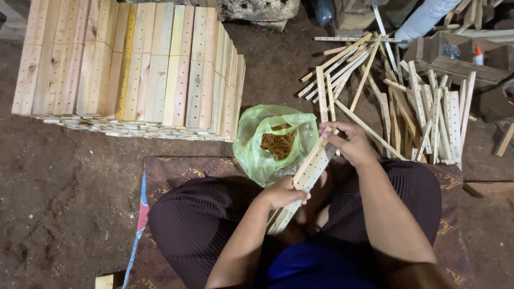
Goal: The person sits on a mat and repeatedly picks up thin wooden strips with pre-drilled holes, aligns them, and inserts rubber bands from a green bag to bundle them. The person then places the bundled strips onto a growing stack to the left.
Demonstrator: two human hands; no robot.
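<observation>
Bundle of slats [306, 176], thin drilled wooden strips held over the lap beside a green bag [270, 142] of rubber bands, probably light and stiff: left hand [284, 192] grips mid-length, right hand [348, 142] closes round the upper end, sound places to hold.

Left hand [284, 194] clenched low, right hand [349, 142] fingers curled higher up, forearms converging
</observation>
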